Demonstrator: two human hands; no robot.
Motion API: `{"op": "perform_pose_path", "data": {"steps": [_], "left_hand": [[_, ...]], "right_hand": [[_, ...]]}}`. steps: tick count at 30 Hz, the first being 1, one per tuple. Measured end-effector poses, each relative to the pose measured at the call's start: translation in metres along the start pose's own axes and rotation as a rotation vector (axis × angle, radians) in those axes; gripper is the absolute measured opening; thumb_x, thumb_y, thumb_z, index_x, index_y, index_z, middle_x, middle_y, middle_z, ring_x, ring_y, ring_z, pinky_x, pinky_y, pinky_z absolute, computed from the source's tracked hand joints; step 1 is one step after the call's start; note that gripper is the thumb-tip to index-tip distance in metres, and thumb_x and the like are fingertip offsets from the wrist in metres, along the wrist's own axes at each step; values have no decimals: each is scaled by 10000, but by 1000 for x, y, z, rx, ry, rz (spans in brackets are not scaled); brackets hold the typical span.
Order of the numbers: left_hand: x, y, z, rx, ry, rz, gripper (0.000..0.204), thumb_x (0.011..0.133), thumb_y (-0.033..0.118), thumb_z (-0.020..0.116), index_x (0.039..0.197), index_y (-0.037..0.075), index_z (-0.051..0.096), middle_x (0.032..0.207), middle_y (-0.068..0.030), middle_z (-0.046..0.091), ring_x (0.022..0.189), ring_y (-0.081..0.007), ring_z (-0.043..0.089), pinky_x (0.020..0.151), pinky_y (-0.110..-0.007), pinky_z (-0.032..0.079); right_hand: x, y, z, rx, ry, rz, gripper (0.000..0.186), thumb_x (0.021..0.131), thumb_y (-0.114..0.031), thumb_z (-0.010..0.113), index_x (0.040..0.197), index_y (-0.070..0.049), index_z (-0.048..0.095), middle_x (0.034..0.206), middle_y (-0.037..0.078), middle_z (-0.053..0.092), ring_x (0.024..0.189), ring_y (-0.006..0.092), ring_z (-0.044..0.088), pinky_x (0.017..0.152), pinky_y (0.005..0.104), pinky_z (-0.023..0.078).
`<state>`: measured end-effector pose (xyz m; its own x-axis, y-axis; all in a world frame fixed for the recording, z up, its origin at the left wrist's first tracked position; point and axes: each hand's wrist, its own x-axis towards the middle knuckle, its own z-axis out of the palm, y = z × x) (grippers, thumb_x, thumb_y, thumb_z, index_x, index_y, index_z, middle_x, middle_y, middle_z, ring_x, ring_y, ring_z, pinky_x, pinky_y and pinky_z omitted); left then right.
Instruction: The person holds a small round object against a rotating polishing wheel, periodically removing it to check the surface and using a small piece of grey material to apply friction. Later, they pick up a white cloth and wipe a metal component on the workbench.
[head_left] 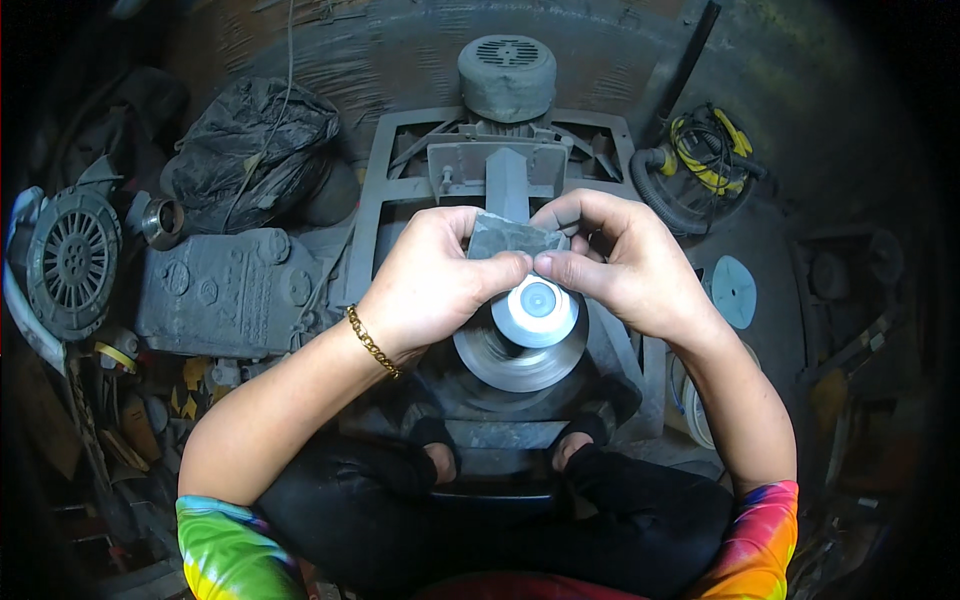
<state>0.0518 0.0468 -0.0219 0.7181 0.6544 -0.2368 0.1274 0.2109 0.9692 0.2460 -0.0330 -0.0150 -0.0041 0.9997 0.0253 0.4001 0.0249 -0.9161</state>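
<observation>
Between my two hands is a small flat dark grey-green piece, roughly rectangular; its material I cannot make out. My left hand pinches its left end, thumb on the near face. At the other end my right hand grips it with thumb and curled fingers, the thumbtips nearly meeting. Just below the thumbs shows a round metal wheel with a bright white hub, its surface smeared as if spinning. Whether the piece touches the wheel is hidden.
A dusty motor stands on the metal frame beyond my hands. To the left lie a grey machine housing, a slotted round cover and a black plastic bag. At right are a yellow-and-black vacuum cleaner, a pale disc and a bucket.
</observation>
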Motion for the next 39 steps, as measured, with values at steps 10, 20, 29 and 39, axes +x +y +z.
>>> {"op": "perform_pose_path", "data": {"steps": [10, 20, 29, 39], "left_hand": [[-1, -1, 1, -4, 25, 12, 109, 883, 49, 726, 970, -1, 683, 927, -34, 716, 822, -71, 648, 779, -240, 524], [-1, 1, 5, -30, 21, 13, 119, 875, 50, 731, 970, -2, 682, 926, -36, 717, 823, -74, 652, 780, -240, 524], [0, 1, 5, -7, 28, 39, 123, 871, 45, 735, 977, 0, 690, 929, -38, 720, 819, -74, 654, 774, -243, 526], [0, 0, 8, 10, 45, 72, 85, 872, 32, 728, 941, 4, 686, 898, -27, 709, 797, -63, 637, 752, -233, 516]], "right_hand": [[1, 1, 0, -54, 4, -41, 319, 797, -178, 725, 1061, -1, 699, 740, 46, 586, 698, 114, 507, 656, 284, 438], [0, 4, -1, -50, 6, -40, 322, 797, -171, 736, 1072, -8, 695, 719, 25, 552, 694, 108, 499, 652, 280, 430], [-1, 5, -3, -49, 5, -43, 331, 799, -179, 745, 1077, -7, 693, 711, 13, 536, 684, 99, 492, 641, 274, 420], [-2, 6, -3, -43, 3, -29, 312, 810, -156, 733, 1081, -6, 693, 705, 8, 533, 677, 93, 488, 639, 268, 415]]}}
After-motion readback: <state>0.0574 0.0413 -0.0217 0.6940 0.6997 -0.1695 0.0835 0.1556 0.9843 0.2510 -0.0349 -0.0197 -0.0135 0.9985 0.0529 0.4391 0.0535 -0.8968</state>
